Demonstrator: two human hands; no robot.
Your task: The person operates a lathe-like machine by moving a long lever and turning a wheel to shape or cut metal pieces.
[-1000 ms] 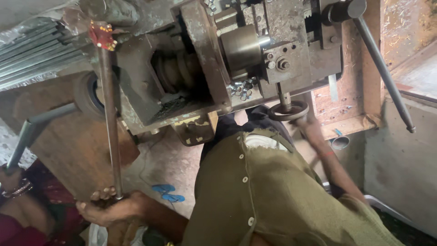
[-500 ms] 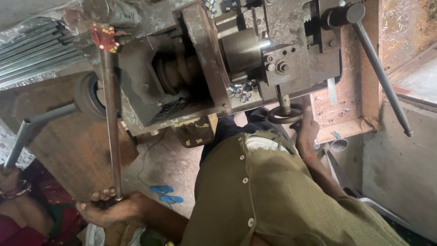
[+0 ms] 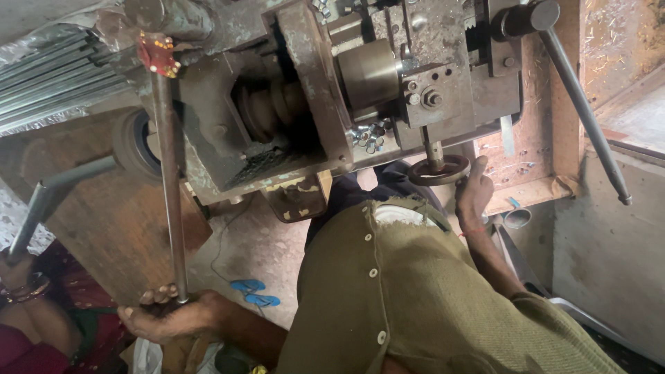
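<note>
Rough wooden boards (image 3: 104, 221) and a dusty concrete floor (image 3: 260, 253) stood behind a heavy, worn metal machine (image 3: 312, 90) that filled the upper part of the view. From the machine a long steel lever rod (image 3: 168, 187) ran down, with a red decorated piece (image 3: 158, 55) at its top end. The person's left hand (image 3: 166, 315) was closed around the lower end of this rod, the fingers (image 3: 158, 296) curled over it. The right hand (image 3: 474, 194) was at a small round handwheel (image 3: 438, 170) which hung under the machine on a short shaft; the fingers touched the right side of its rim, but I could not tell if they really gripped it or only rested there. A thin red thread (image 3: 471, 232) was around that wrist. The person wore an olive knitted cardigan (image 3: 402, 298) with pale buttons. Near the wheel, a small heap of metal nuts (image 3: 367, 135) lay on the machine edge beside a smooth steel cylinder (image 3: 367, 73). Another long handle (image 3: 585, 114) went down to the right, well apart from both hands. On the floor lay a pair of blue sandals (image 3: 253, 292). At the far left, another person's hand with bangles (image 3: 21, 280) held a grey bar (image 3: 52, 201).
</note>
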